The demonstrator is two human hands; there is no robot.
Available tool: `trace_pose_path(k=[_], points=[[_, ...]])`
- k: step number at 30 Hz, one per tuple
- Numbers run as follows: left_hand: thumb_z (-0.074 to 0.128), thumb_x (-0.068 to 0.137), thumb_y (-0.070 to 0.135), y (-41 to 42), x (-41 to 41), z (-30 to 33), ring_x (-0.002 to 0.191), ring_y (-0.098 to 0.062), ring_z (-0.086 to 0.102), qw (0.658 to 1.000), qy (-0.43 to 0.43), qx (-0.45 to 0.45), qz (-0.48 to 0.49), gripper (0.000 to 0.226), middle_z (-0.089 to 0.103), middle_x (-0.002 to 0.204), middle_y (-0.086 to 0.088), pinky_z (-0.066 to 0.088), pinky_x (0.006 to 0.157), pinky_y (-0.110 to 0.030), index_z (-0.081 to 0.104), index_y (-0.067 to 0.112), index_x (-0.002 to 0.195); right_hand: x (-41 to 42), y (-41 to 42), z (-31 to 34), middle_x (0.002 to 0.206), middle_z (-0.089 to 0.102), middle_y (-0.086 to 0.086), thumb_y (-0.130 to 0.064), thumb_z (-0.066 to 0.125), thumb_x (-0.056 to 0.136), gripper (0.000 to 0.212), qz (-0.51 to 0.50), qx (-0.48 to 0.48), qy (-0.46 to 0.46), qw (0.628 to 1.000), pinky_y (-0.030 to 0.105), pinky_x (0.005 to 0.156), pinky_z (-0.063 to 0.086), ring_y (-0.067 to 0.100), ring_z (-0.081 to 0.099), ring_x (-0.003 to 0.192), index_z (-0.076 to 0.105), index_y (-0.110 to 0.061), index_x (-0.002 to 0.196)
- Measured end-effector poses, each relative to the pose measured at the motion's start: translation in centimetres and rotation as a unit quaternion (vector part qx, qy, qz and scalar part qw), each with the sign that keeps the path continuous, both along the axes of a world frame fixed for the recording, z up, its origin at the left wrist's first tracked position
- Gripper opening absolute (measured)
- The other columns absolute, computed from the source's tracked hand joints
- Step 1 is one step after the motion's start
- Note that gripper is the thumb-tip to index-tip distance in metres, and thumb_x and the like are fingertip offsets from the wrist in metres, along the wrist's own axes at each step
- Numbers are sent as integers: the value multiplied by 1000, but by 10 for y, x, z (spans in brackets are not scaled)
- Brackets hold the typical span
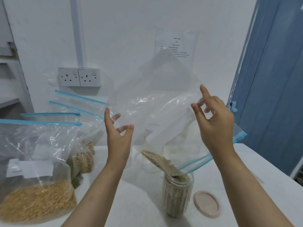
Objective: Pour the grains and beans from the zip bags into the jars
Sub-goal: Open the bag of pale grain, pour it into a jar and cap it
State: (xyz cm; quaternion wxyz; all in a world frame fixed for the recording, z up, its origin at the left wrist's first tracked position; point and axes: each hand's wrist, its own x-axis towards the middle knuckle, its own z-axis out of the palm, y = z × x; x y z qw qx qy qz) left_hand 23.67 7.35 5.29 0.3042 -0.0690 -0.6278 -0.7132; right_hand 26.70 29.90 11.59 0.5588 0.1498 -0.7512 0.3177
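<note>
Two hands hold the big clear blue-zip plastic bag (157,99) tilted, mouth corner down in the ribbed clear plastic jar (177,192) on the white desk (142,208). Left hand (117,133) and right hand (214,122) each pinch the film, well above the jar. Right grip sits nearer the mouth, so I'd guess it steers the pour.

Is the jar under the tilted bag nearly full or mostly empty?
Nearly full: grain in the jar reaches almost to its mouth, and its lid lies beside it.
</note>
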Motion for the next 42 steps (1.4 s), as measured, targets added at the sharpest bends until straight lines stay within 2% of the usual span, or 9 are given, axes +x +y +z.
trace_pose_path(k=[10,13,20,22,25,28,31,38,42], points=[[62,95,10,0,2,0,99,-8,60,1000,0,-2,4,83,42,140,13,50,101,-49,13,44,153,0,-1,1,94,58,-11,-31,60,94,53,0,-8,-5,1000,59,80,52,4,46,74,44,-22,144],[62,95,10,1,2,-1,98,-4,60,1000,0,-5,3,83,41,141,13,50,101,-47,14,45,152,1,-2,1,94,58,-12,-32,59,94,52,4,-5,-8,1000,59,80,52,8,50,76,41,-28,142],[64,95,14,14,3,-13,99,10,60,1000,7,2,-18,82,38,143,16,46,79,-9,14,47,151,-2,2,-5,91,57,-14,-30,60,95,45,7,-8,14,1000,59,78,51,0,48,73,47,-32,137],[64,95,16,20,5,-19,103,8,60,1000,10,18,-23,80,40,143,15,46,87,-13,17,47,151,-2,6,-5,88,56,-17,-29,60,95,42,18,-4,25,1000,59,77,50,-5,49,75,50,-32,136],[63,95,18,30,9,-24,103,8,61,999,9,51,-14,73,43,144,14,46,106,-36,23,49,148,-5,13,-4,88,52,-26,-24,62,94,41,36,7,30,999,58,76,50,-3,50,76,52,-35,132],[62,96,16,40,10,-25,100,9,62,996,1,90,8,67,46,139,20,43,110,-46,30,48,146,-9,20,0,87,55,-21,-20,65,94,39,65,23,26,997,52,75,51,2,51,76,56,-36,129],[61,97,12,46,10,-23,98,10,62,994,-3,109,33,62,47,133,30,43,110,-47,35,45,143,-12,27,2,86,57,-14,-15,67,94,38,101,40,22,994,39,69,50,10,50,70,60,-31,128],[61,96,9,52,7,-18,101,-2,59,988,12,113,101,61,47,132,27,45,109,-44,37,38,145,-26,36,1,85,61,-4,-16,67,95,35,147,23,21,989,40,69,49,14,48,65,64,-22,129],[61,96,8,55,8,-18,97,2,59,986,15,110,125,62,47,132,26,45,108,-43,37,35,146,-31,37,-1,85,61,-4,-15,67,94,34,182,5,16,983,34,70,47,16,49,64,66,-18,128]])
